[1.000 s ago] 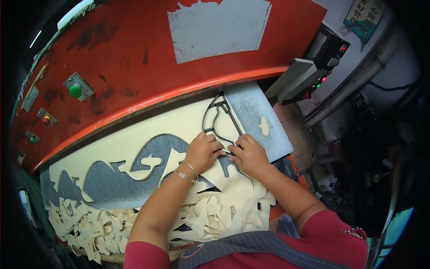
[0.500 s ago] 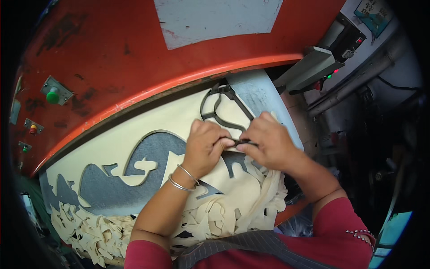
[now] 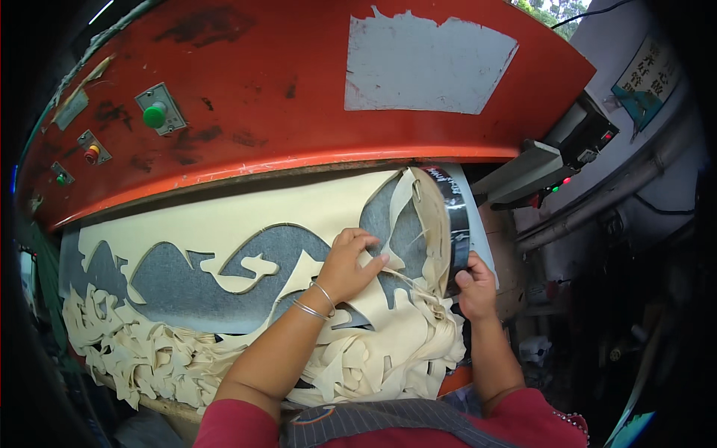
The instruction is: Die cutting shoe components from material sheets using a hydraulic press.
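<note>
My right hand (image 3: 476, 287) grips the lower end of a cutting die (image 3: 458, 216), a curved shape with a glossy black outer wall, tilted up on its edge. Cream layered material shows along its inner side. My left hand (image 3: 351, 263) is over the cream sheet (image 3: 299, 200), thumb and fingers closing on a thin cream edge or strip left of the die. The sheet has large curved cut-outs through which a grey board (image 3: 175, 287) shows. A narrow cream strip (image 3: 402, 200) rises beside the die.
A red machine beam (image 3: 299, 142) with a green button (image 3: 154, 116) spans the far side. Cream offcuts (image 3: 160, 355) heap along the near edge, and more (image 3: 373, 351) lie below my hands. A grey bracket (image 3: 519, 172) juts out at right.
The die has gone from lying flat on the sheet to tilted up at the right, in my right hand. My left hand has moved off the die. The view has shifted.
</note>
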`<state>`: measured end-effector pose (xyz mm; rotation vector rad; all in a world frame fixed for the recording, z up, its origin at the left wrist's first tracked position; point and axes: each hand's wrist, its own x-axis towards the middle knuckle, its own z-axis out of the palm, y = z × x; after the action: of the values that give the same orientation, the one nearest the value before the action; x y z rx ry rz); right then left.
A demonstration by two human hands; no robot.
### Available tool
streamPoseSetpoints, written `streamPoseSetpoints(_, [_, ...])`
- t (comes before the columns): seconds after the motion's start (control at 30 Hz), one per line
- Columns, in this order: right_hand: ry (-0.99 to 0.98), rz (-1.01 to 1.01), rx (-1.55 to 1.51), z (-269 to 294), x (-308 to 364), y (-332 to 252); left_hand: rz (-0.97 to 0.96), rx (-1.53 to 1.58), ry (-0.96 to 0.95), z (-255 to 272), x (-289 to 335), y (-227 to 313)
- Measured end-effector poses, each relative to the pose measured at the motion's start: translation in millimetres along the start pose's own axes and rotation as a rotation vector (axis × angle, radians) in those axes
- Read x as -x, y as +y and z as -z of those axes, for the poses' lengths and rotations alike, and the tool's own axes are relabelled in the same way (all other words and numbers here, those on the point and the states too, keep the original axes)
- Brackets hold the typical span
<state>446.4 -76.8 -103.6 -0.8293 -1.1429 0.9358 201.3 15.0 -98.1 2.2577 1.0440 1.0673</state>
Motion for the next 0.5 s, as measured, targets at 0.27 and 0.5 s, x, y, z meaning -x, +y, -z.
streamPoseSetpoints(0.27, [0.267,-0.067,-0.563,-17,15,1,0.088,0.005,-0.032,-2,0,0])
streamPoseSetpoints(0.5, [0.051,0.337,0.791,-16,25,-3,0.325,0.337,-0.014,-2,-14,24])
